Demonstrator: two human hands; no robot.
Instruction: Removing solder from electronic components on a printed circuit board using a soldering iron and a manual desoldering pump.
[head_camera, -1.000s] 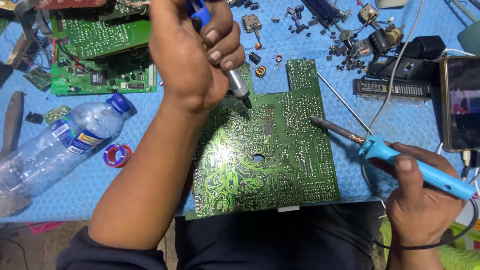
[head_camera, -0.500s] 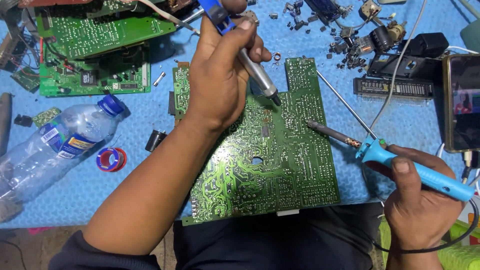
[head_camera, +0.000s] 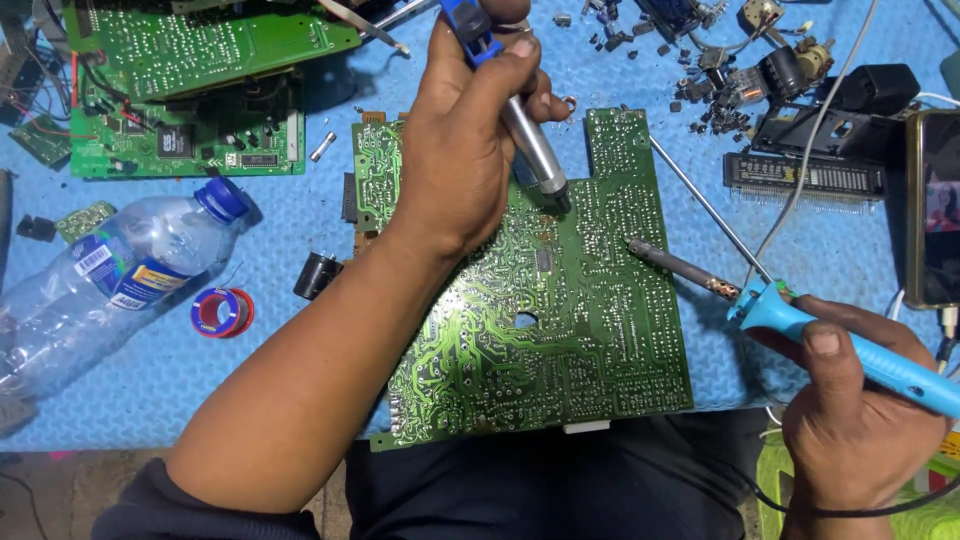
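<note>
Blue foam matting covers the bench, with a large green circuit board lying solder side up near its front edge, over the person's dark lap.

Far left of that board a clear plastic bottle with a blue cap lies on its side, and a small red and blue solder spool sits just beside its lower end. Between spool and board stands a black cylindrical capacitor. Up left of the board are two more green boards, stacked and partly overlapping.

The left hand comes in across the big board, its forearm hiding much of the board's left half. Its fingers are wrapped around a desoldering pump with a blue top and silver barrel, thumb on top, nozzle touching the board's upper middle.

Right of the nozzle, the tip of a soldering iron rests on the board; its blue handle is gripped in the closed right hand, off the board's right edge. A thin metal rod lies slanted along that edge.

Up right of the board are loose dark components, a long black display module, and a phone at the frame's right edge
</note>
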